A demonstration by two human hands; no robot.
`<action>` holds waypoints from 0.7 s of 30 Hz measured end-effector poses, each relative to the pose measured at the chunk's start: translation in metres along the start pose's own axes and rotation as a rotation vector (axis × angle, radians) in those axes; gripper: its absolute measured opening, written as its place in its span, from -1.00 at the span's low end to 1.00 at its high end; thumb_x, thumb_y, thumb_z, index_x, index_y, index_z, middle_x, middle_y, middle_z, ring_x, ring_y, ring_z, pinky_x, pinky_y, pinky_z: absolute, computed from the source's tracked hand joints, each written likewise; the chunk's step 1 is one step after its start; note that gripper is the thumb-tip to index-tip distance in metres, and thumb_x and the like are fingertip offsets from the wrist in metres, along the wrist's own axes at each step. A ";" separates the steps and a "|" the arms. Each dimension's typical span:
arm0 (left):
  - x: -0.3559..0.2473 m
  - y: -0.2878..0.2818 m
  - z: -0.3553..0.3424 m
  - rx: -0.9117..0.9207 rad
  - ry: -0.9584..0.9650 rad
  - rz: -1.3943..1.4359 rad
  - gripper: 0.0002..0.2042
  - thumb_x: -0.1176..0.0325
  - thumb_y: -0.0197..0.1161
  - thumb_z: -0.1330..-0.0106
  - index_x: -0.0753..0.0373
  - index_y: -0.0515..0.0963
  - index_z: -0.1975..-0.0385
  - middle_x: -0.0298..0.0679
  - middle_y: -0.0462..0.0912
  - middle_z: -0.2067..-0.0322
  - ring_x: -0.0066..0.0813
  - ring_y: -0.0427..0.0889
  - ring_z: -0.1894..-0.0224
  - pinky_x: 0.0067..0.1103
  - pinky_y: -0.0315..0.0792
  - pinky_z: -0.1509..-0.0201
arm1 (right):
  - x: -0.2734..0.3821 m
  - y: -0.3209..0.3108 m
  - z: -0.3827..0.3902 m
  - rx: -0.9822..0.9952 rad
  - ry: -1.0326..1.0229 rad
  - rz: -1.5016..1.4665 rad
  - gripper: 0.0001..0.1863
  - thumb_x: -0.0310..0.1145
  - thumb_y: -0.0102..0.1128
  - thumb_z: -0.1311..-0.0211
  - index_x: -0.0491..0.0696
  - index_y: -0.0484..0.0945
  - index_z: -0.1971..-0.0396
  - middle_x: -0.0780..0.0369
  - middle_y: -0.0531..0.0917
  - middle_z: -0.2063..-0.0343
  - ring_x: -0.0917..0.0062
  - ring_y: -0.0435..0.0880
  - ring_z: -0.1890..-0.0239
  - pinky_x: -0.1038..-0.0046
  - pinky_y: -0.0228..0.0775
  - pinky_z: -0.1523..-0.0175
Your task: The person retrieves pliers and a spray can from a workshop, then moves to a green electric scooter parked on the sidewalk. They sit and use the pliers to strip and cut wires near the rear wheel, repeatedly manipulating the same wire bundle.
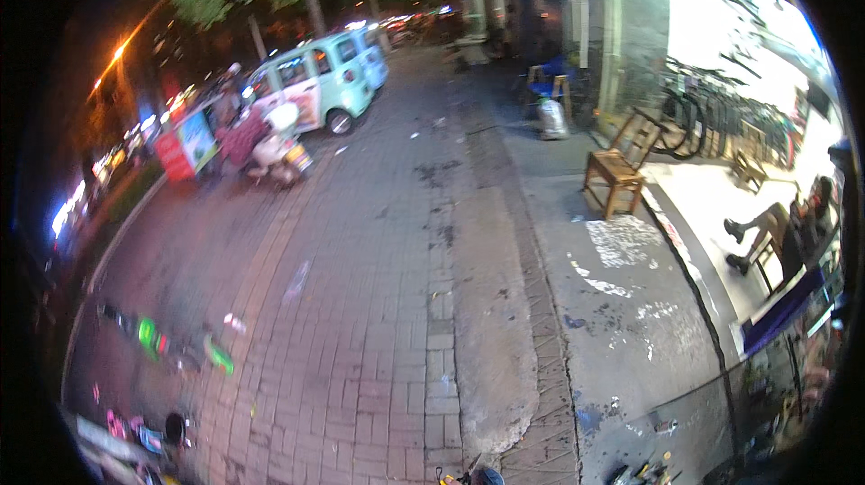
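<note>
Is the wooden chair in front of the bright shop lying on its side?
No, the wooden chair stands upright on its legs on the grey pavement.

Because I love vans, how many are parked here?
2: a mint van left of centre, and a blue van partly hidden behind it. More may be hidden.

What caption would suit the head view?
A brick pavement at night, between a pale-green van and a wooden chair.
</note>
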State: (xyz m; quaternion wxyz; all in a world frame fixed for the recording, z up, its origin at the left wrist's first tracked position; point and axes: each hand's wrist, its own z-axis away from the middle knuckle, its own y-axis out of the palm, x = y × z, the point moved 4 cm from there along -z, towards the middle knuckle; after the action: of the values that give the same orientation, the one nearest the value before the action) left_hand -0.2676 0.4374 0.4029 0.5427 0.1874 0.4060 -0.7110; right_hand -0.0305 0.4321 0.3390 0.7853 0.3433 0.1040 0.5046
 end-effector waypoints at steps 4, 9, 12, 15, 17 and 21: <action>-0.035 0.026 -0.004 0.106 0.098 -0.113 -0.33 0.35 0.35 -0.13 0.19 0.18 -0.24 -0.26 0.42 0.29 -0.50 0.43 0.31 -0.57 0.40 0.22 | -0.011 -0.028 0.035 -0.062 -0.118 -0.123 -0.62 0.01 0.30 -0.25 -0.04 0.62 0.26 0.34 0.66 0.41 0.58 0.56 0.37 0.40 0.36 0.26; -0.041 0.062 -0.021 0.317 0.225 -0.277 -0.39 0.33 0.34 -0.15 0.20 0.23 -0.20 -0.25 0.45 0.29 -0.50 0.46 0.31 -0.57 0.41 0.22 | -0.079 -0.080 0.061 -0.223 -0.518 -0.402 -0.57 0.13 0.32 -0.19 0.05 0.64 0.24 0.39 0.66 0.41 0.65 0.50 0.43 0.50 0.20 0.39; -0.040 0.091 -0.017 0.453 0.291 -0.371 -0.42 0.32 0.33 -0.17 0.20 0.26 -0.18 -0.24 0.47 0.29 -0.49 0.47 0.31 -0.57 0.42 0.21 | -0.123 -0.114 0.081 -0.326 -0.617 -0.558 -0.53 0.21 0.30 -0.15 0.09 0.64 0.23 0.42 0.64 0.43 0.71 0.43 0.50 0.59 0.05 0.45; -0.041 0.124 0.001 0.565 0.337 -0.444 -0.45 0.31 0.33 -0.19 0.21 0.28 -0.16 -0.23 0.49 0.29 -0.49 0.48 0.30 -0.57 0.43 0.21 | -0.162 -0.124 0.105 -0.353 -0.644 -0.711 -0.53 0.21 0.30 -0.15 0.10 0.64 0.24 0.44 0.64 0.45 0.72 0.40 0.53 0.59 0.04 0.46; -0.043 0.149 0.017 0.637 0.368 -0.497 -0.47 0.30 0.32 -0.20 0.21 0.30 -0.15 -0.22 0.50 0.29 -0.49 0.49 0.30 -0.58 0.43 0.21 | -0.177 -0.128 0.122 -0.324 -0.731 -0.756 -0.54 0.20 0.32 -0.14 0.10 0.63 0.24 0.45 0.63 0.45 0.72 0.40 0.52 0.59 0.04 0.47; -0.045 0.201 0.051 0.762 0.423 -0.612 -0.51 0.29 0.31 -0.22 0.21 0.34 -0.12 -0.21 0.52 0.29 -0.48 0.51 0.30 -0.58 0.45 0.20 | -0.200 -0.147 0.153 -0.277 -0.840 -0.940 -0.54 0.18 0.32 -0.15 0.09 0.61 0.22 0.41 0.66 0.39 0.66 0.52 0.45 0.58 0.19 0.40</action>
State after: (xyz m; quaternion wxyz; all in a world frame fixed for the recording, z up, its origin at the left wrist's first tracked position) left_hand -0.0580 0.4089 0.3902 0.1105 0.3834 0.2556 -0.8806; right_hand 0.0595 0.1559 0.3215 0.9335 0.3248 -0.1389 -0.0620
